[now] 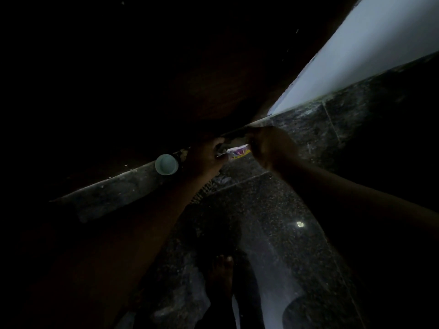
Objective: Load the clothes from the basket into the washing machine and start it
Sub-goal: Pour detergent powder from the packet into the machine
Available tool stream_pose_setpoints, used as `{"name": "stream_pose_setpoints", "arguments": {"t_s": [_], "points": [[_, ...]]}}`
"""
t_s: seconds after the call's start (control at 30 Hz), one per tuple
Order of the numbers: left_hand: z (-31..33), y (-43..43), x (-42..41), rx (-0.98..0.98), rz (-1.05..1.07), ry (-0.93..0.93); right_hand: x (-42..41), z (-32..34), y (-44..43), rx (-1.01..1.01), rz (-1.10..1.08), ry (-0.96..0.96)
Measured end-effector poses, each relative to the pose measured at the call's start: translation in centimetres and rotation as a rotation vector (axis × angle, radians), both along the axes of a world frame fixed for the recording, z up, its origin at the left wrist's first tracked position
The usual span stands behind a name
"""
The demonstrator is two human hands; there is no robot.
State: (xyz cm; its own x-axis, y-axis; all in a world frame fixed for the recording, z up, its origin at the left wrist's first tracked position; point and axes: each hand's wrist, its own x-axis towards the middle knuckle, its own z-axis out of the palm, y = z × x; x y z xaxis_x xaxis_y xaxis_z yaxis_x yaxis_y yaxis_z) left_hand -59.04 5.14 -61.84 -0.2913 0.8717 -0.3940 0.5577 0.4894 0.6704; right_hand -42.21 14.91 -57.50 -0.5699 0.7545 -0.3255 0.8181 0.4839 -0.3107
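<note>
One narrow stone ledge [118,188] runs diagonally from lower left to centre, with deep shadow above it and a white wall [356,43] at upper right. Speckled dark floor [273,210] lies open below, with one bare foot [219,274] on it. Left hand [204,157] pinches one end of a small packet [238,151]; right hand [268,148] curls its fingers over the other end. Packet: white with purple and yellow print (lettering too dim to read), held at the ledge edge. Pale round cup [166,164] stands on the ledge, just beside the left hand.
</note>
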Motion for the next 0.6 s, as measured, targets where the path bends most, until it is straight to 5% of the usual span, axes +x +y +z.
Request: {"name": "stream_pose_setpoints", "arguments": {"t_s": [0.33,0.6], "points": [[6.4,-3.0,6.6,0.087,0.176,-0.396,8.4,4.4,-4.5,-0.032,-0.122,0.313],[20.8,-9.4,14.0,0.154,0.28,-0.662,16.5,16.9,-11.1,-0.19,-0.323,0.535]]}}
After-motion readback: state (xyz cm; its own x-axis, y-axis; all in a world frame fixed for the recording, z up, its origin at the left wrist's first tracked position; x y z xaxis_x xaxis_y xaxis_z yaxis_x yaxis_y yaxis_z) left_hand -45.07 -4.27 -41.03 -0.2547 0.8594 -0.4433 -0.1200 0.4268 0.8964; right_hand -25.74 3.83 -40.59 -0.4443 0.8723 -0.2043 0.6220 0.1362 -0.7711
